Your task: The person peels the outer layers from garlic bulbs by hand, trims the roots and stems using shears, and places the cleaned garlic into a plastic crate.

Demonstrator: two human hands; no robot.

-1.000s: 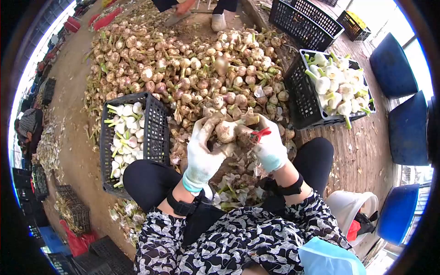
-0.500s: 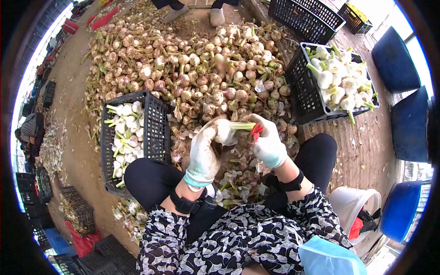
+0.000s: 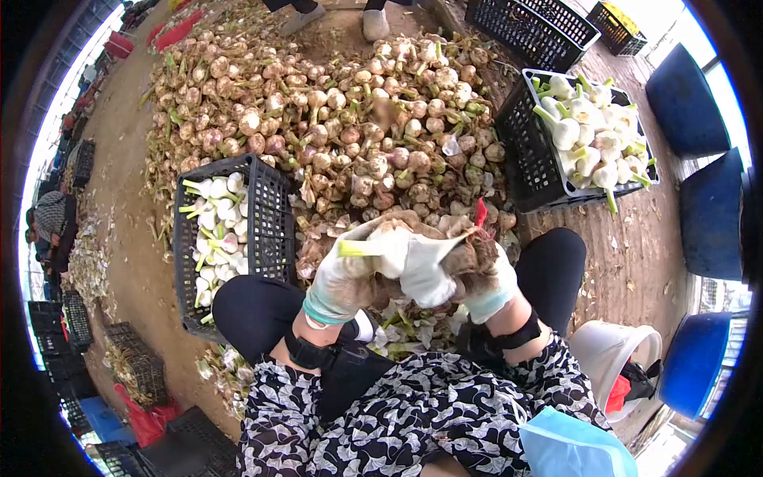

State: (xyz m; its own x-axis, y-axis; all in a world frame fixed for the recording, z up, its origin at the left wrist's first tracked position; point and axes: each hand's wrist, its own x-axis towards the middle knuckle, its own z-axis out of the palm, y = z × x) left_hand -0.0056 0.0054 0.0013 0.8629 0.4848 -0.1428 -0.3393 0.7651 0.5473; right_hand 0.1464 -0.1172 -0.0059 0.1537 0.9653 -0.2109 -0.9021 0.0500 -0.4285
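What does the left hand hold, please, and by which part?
The white-gloved left hand holds a white garlic bulb with a pale green stem, by its round body; the stem sticks out free.

1. Under you there is the floor: brown ground (image 3: 127, 159) on the left and wooden boards (image 3: 624, 262) on the right.
2. In front of you, a wide heap of garlic (image 3: 318, 119) lies on the ground.
3. At the heap's left near side stands a black crate (image 3: 271, 226); papery skins and stems (image 3: 401, 330) lie between your legs.
4. On your boards, near right, is a white bucket (image 3: 594, 354).
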